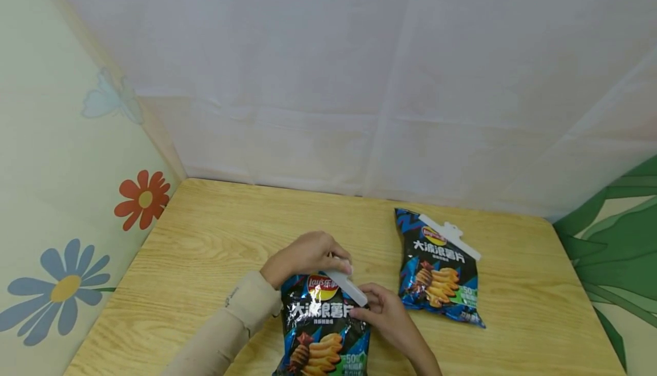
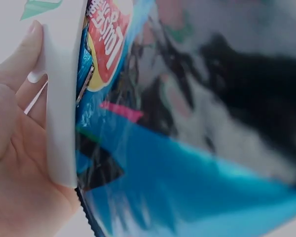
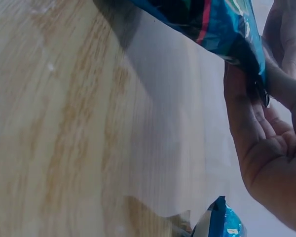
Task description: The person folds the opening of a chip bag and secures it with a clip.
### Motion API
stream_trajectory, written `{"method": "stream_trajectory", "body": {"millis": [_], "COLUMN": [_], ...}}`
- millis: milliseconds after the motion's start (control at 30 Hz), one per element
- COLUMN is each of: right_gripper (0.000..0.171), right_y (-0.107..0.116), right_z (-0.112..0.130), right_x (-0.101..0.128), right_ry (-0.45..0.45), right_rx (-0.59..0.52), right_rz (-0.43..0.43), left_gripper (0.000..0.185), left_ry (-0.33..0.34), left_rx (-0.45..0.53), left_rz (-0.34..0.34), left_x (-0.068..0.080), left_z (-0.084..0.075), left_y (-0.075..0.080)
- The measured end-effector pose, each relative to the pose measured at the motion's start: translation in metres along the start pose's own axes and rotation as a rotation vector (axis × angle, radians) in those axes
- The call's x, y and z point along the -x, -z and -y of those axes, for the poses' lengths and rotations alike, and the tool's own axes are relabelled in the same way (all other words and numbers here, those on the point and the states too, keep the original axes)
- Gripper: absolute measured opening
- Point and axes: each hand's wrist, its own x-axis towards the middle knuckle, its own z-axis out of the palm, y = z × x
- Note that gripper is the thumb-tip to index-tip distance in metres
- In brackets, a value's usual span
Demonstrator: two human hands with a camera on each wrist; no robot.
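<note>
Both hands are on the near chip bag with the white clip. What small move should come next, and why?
Probably press the white clip fully closed across the top of the near chip bag. The left hand holds its upper end, the right hand pinches the bag's edge by its lower end, and the far chip bag already wears such a clip.

A black-and-blue crisp bag (image 1: 322, 330) with a red-and-yellow logo and pictured wavy crisps lies face up between the hands, its top pointing away. A white sealing clip (image 1: 345, 283) sits slanted across the bag's top edge, its upper end under the left hand (image 1: 304, 256) and its lower end at the right hand (image 1: 386, 312).
</note>
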Motion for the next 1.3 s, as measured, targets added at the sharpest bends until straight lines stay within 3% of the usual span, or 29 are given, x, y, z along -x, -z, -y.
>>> {"method": "stream_trajectory", "body": {"millis": [433, 733, 900, 1133, 1300], "right_gripper": [0.039, 0.034, 0.034, 0.032, 0.032], "right_y": [-0.001, 0.000, 0.001, 0.005, 0.009], "right_z": [0.001, 0.001, 0.001, 0.005, 0.008], "right_x": [-0.009, -0.013, -0.014, -0.021, -0.031], "right_ry": [0.015, 0.006, -0.008, -0.001, 0.006], "right_rx": [0.125, 0.126, 0.148, 0.196, 0.246], "right_rz": [-0.148, -0.173, -0.234, -0.337, -0.361], "left_gripper": [0.036, 0.036, 0.037, 0.053, 0.065], "left_ry": [0.056, 0.118, 0.125, 0.119, 0.187], "left_rx": [-0.062, -0.011, 0.005, -0.018, -0.056], "left_rz": [-0.158, -0.207, -0.240, -0.342, -0.415], "left_x": [0.001, 0.004, 0.007, 0.012, 0.013], "left_z": [0.003, 0.012, 0.018, 0.026, 0.033], "left_y": [-0.001, 0.000, 0.003, 0.007, 0.007]}}
